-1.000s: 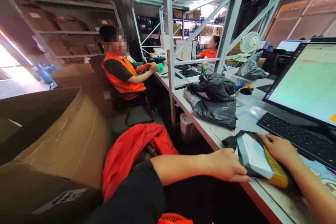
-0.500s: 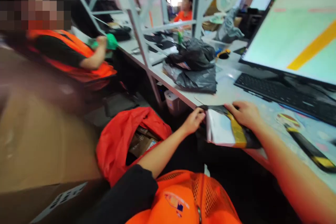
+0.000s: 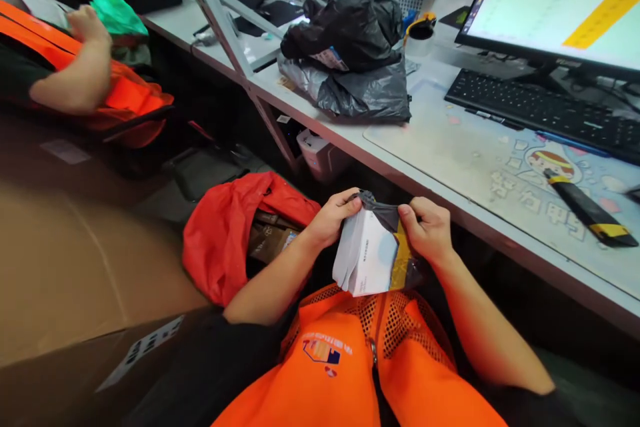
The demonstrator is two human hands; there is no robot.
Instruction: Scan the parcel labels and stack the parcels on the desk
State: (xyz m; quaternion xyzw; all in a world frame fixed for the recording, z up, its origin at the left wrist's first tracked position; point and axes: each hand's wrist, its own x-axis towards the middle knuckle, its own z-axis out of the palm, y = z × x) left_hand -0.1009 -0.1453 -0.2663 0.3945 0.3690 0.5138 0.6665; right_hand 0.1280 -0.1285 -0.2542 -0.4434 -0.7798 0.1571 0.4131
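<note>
My left hand (image 3: 334, 219) pinches the bunched edge of a dark plastic mailing bag (image 3: 384, 215). The bag's other side is gripped by my right hand (image 3: 429, 228), thumb on top. Between them a white book (image 3: 376, 255) sticks out of the torn bag, its page edges fanned to the left. A yellow band (image 3: 401, 260) runs across the bag beside the right hand. Both hands are over my lap, in front of the desk edge. Whatever the bag covers at the book's right end is hidden.
Grey plastic parcels (image 3: 350, 73) are piled on the desk, left of the keyboard (image 3: 540, 110) and monitor (image 3: 560, 7). A black-and-yellow box cutter (image 3: 590, 207) lies on the desk mat. At left are a red sack (image 3: 215, 240), a cardboard box (image 3: 75, 267) and a co-worker's arm (image 3: 80, 73).
My hands have brought the book and bag from the desk edge toward my lap. More of the book's white cover shows now. The camera has tilted downward.
</note>
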